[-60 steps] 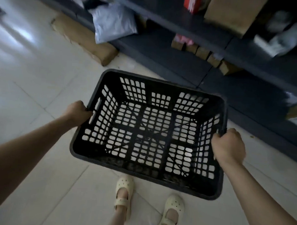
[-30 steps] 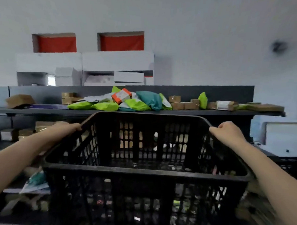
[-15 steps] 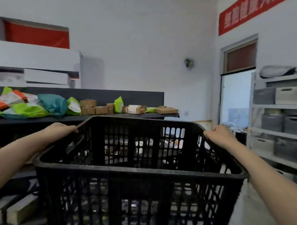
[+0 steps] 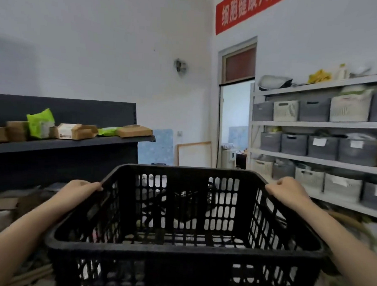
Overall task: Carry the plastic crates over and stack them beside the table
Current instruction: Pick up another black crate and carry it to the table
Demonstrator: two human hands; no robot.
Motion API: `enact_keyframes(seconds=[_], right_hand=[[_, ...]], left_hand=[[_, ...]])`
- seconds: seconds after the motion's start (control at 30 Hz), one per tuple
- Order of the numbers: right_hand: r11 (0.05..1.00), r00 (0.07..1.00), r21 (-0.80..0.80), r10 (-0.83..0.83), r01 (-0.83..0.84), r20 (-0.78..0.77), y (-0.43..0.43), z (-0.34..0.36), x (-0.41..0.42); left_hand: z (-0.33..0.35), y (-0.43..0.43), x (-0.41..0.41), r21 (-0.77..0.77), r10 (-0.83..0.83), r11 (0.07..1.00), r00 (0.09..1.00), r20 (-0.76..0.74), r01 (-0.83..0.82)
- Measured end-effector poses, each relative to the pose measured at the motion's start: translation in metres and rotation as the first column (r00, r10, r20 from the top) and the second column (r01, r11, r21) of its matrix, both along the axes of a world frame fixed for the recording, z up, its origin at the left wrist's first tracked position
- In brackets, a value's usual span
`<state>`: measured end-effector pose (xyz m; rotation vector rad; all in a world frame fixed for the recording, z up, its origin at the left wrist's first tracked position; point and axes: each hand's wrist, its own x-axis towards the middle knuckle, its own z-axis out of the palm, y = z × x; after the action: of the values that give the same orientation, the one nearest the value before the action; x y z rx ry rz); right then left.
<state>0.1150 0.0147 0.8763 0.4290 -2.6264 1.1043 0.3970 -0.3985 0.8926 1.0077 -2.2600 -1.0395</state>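
Crate (image 4: 185, 250), black lattice plastic, fills the lower centre of the frame; left hand (image 4: 79, 189) and right hand (image 4: 287, 191) each clench a side rim. Its bulk hides the floor ahead, so a trip, or clipping the grey shelving (image 4: 313, 124) at right, seems the main risk.

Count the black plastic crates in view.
1. The black crate is held up in front, left hand and right hand gripping its side rims. Others may lie beyond the frame or behind it.
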Motion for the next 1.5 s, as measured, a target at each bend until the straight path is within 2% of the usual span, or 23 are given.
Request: enact_keyframes(seconds=[0.3,0.43,0.57,0.63,0.73,0.93,1.13,1.27,1.4,1.5], right_hand=[[0.992,0.992,0.077,-0.106,0.1,0.074,-0.034,-0.004,-0.172],[0.993,0.984,-0.023,-0.112,0.116,0.137,-0.043,0.011,-0.255],[0.98,0.967,-0.055,-0.179,0.192,0.181,-0.045,0.018,-0.327],[0.975,0.967,-0.081,-0.19,0.206,0.172,-0.047,0.019,-0.369],[0.978,0.964,-0.053,-0.188,0.201,0.19,-0.058,0.023,-0.436],[0.992,0.967,-0.009,-0.118,0.123,0.226,-0.092,0.014,-0.593],[1.0,0.964,-0.026,0.006,0.001,0.267,-0.17,0.017,-0.738],[0.996,0.941,-0.04,0.092,-0.084,0.326,-0.245,0.007,-0.816],[0.996,0.915,-0.024,0.092,-0.09,0.393,-0.33,-0.024,-0.896],[0.988,0.895,0.003,0.138,-0.154,0.424,-0.4,-0.045,-0.954]], left_hand=[[-0.011,-0.062,-0.216,0.025,-0.178,0.984,0.984,-0.013,0.178],[0.007,-0.092,-0.32,0.027,-0.224,0.973,0.969,-0.105,0.228],[-0.011,-0.157,-0.451,-0.008,-0.241,0.97,0.97,-0.043,0.241],[-0.017,-0.178,-0.516,0.005,-0.234,0.972,0.97,-0.058,0.235],[0.003,-0.134,-0.556,0.027,-0.201,0.979,0.976,-0.082,0.203],[-0.008,-0.129,-0.665,0.096,-0.165,0.98,0.983,-0.084,0.173],[-0.018,-0.181,-0.749,0.228,-0.114,0.967,0.993,-0.01,0.113],[-0.043,-0.254,-0.803,0.286,-0.079,0.956,0.996,0.045,0.063],[-0.061,-0.303,-0.865,0.228,0.032,0.973,0.999,0.033,-0.039],[-0.093,-0.363,-0.913,0.295,0.048,0.953,0.996,0.072,-0.067]])
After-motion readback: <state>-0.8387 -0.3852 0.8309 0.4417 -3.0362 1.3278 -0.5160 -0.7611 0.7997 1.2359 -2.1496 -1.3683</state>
